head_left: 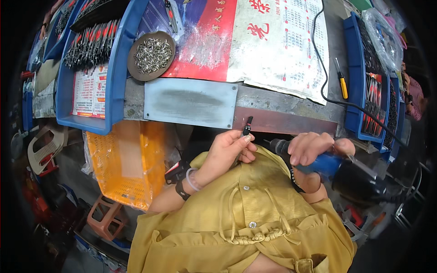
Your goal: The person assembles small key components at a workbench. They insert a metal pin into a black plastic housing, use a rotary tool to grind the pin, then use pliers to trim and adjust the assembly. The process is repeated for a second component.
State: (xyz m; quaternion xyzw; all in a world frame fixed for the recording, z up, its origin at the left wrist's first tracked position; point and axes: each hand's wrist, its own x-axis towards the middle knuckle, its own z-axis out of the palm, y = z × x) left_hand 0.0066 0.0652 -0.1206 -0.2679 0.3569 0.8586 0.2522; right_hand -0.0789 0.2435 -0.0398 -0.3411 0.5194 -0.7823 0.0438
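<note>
My left hand pinches a small black piece with a red mark between thumb and fingers, just in front of the bench edge. Its lower part is hidden in the hand, and its exact kind is unclear. Wrapped in my right hand is a blue and black electric screwdriver. Its tip points left toward my left hand, apart from the black piece. Beyond the hands, a brown round dish on the bench holds many small silver metal parts.
Blue bins with black and red pieces stand at the left, and another blue bin at the right. A black cord crosses the bench beside a yellow-handled screwdriver. Below left is an orange crate. A person is at far right.
</note>
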